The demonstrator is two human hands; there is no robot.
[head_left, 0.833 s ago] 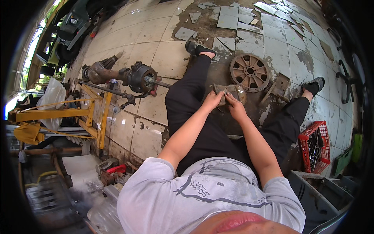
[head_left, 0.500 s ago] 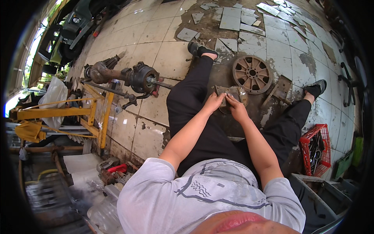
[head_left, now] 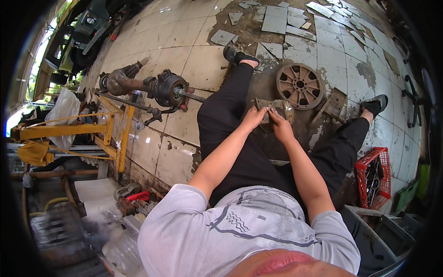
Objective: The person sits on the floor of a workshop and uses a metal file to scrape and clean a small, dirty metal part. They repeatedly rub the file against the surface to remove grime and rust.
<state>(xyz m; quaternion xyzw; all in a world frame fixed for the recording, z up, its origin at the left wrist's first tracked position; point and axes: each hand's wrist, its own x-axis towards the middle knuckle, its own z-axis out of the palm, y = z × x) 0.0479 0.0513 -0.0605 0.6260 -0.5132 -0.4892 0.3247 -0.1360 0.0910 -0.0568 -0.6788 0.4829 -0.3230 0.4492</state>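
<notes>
Between my outstretched legs, my left hand (head_left: 254, 118) and my right hand (head_left: 282, 126) meet at a small, worn metal plate (head_left: 263, 103). The left fingers are closed on its near left edge, with the thumb toward the right hand. My right hand grips its right side, though the fingers partly hide the hold. Just behind the plate is a round, dull metal piece (head_left: 289, 111), partly covered by my right hand. Beyond them a rusty toothed flywheel (head_left: 300, 87) lies flat on the floor. Right of it rests a rusty metal bracket (head_left: 335, 102).
A greasy axle assembly (head_left: 171, 92) lies to the left, near a yellow metal frame (head_left: 69, 133). At right stand a red crate (head_left: 385, 198) of tools and a grey bin (head_left: 369, 235). Broken tiles (head_left: 275, 19) lie on the far floor.
My hands stay at the metal plate with barely any shift. The whole view has moved very slightly; the things on the floor keep their places.
</notes>
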